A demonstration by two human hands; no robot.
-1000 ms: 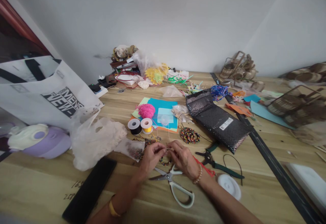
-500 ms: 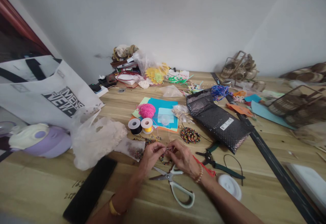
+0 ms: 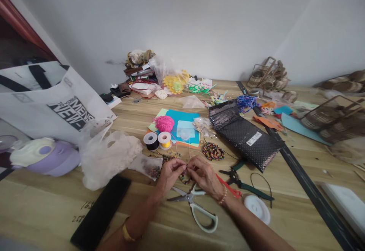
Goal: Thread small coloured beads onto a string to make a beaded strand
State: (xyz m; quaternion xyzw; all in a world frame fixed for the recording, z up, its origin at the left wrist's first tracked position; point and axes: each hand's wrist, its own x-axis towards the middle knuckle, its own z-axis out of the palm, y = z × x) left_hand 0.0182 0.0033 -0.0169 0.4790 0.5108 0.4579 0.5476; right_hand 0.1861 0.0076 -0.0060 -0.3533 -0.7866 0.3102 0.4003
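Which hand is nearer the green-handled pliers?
Right. The right hand sits just left of the pliers; the left hand is farther left, beyond the right hand. Both grip a bead strand.

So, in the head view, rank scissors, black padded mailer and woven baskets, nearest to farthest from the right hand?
1. Scissors, just beneath the right hand.
2. Black padded mailer, farther right.
3. Woven baskets, by the far wall.

There are two hands (a left hand (image 3: 169, 175) and a right hand (image 3: 205, 177)), two thread spools (image 3: 151, 141) (image 3: 164, 139), one pair of scissors (image 3: 193, 202), one pair of pliers (image 3: 237, 180), one pink yarn ball (image 3: 164, 123) and one black mailer (image 3: 245, 137).
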